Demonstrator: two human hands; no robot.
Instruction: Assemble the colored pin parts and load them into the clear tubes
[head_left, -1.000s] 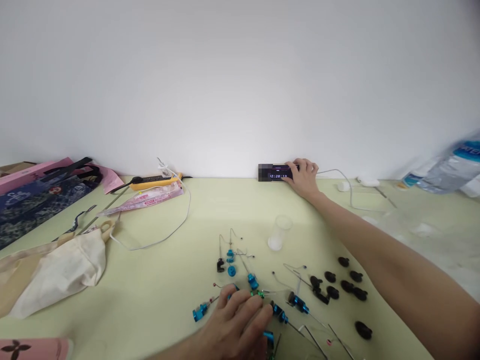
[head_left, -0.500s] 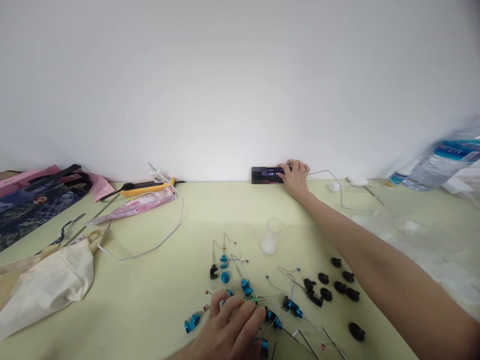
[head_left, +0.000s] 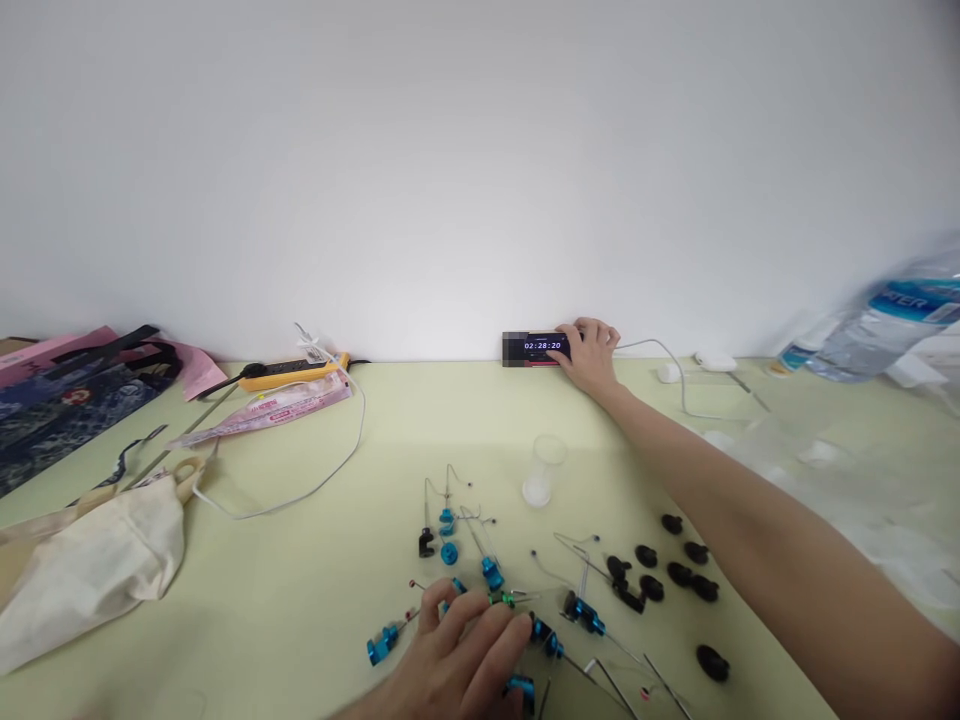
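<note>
My right hand point(head_left: 591, 355) reaches to the foot of the wall and grips the right end of a phone point(head_left: 531, 348). The phone stands on its long side, its screen showing 02:28:20, with my thumb over the front. My left hand point(head_left: 469, 650) lies palm down, fingers bent and slightly apart, over small blue metal fittings with thin bent wires. Its fingertips are partly hidden. Close to it are a blue fitting point(head_left: 382, 645), another blue fitting point(head_left: 492, 573), a green piece point(head_left: 501, 599) and a blue-and-black fitting point(head_left: 546, 635).
A clear plastic cup point(head_left: 544, 472) stands mid-table. Several black round knobs point(head_left: 712, 662) lie beneath my right forearm's left side. A yellow power strip point(head_left: 292, 373), pink packet point(head_left: 277, 408) and cream cloth bag point(head_left: 97, 570) are left. A water bottle point(head_left: 885, 320) is at right.
My right thumb has shifted slightly down on the phone, and the screen's digits now show fully. My left hand has stayed in place over the fittings.
</note>
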